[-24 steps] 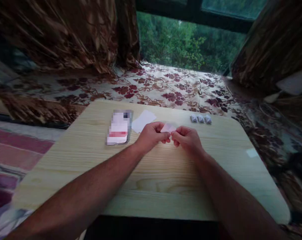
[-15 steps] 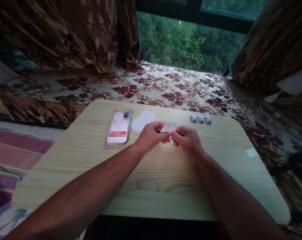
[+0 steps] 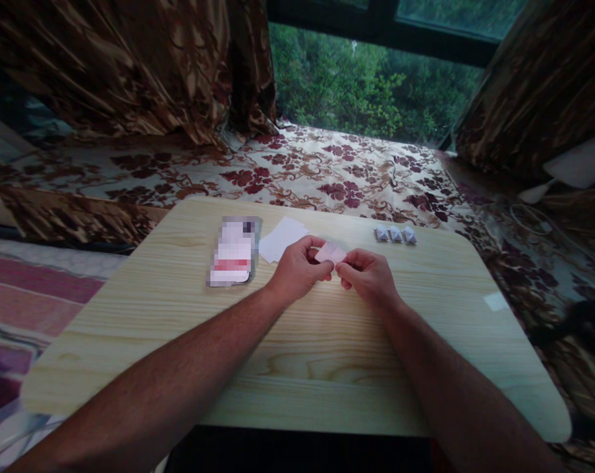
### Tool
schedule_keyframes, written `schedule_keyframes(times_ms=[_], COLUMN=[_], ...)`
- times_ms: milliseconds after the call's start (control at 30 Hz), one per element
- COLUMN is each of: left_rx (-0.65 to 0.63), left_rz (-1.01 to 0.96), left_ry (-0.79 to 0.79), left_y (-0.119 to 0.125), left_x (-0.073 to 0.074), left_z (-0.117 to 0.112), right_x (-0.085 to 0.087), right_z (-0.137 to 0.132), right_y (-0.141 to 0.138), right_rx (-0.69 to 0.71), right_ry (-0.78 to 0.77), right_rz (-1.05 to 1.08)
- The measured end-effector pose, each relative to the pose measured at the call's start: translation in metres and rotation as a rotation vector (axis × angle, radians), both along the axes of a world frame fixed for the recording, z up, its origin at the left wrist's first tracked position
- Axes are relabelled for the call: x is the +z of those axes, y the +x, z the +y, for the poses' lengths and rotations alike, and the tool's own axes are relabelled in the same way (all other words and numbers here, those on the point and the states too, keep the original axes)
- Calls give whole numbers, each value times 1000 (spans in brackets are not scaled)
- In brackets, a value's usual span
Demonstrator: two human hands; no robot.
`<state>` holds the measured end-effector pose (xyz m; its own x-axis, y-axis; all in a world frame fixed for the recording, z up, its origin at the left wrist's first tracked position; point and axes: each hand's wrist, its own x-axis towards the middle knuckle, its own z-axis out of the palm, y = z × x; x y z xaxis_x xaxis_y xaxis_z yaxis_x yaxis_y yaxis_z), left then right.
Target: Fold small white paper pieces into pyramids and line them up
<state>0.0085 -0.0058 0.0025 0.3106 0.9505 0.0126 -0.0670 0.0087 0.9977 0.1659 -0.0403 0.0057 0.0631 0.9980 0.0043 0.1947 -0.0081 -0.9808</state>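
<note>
My left hand (image 3: 297,268) and my right hand (image 3: 367,274) meet over the middle of a light wooden table (image 3: 297,355). Both pinch a small pale pink folded paper (image 3: 331,251) between fingers and thumbs, held just above the tabletop. The paper shows crease lines and a pointed upper edge. To the left of my left hand lie a stack of white paper squares (image 3: 280,238) and a flat packet (image 3: 233,252) with a red stripe. Three small folded white paper pieces (image 3: 396,234) sit in a row at the far right of the table.
A floral red and cream bedspread (image 3: 327,171) lies beyond the table. Brown patterned curtains (image 3: 129,66) hang at both sides of a window with green trees. A small pale scrap (image 3: 496,301) rests near the table's right edge. A striped rug (image 3: 25,295) shows at left.
The folded pink paper has tilted slightly in my fingers, and its creases show more. My hands have barely shifted.
</note>
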Motion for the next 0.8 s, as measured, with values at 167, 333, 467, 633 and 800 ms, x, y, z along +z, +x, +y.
schedule_keyframes(times_ms=[167,333,467,633,800], left_rx=[10,8,5,4,2], left_rz=[12,22,32,14,21], left_ry=[41,60,69,57,56], left_y=[1,1,1,2,2], left_x=[-3,-5,-5,-5,-5], left_z=[0,1,1,1,0], right_x=[-1,-1,0,-1,-2], right_z=[0,-1,-1,-1,-1], right_y=[0,-1,-2,-3,-2], right_rx=[-14,-18,-17,-27,-29], right_ry=[6,20,22,37,63], right_rz=[-60,-35,-30,-79,-112])
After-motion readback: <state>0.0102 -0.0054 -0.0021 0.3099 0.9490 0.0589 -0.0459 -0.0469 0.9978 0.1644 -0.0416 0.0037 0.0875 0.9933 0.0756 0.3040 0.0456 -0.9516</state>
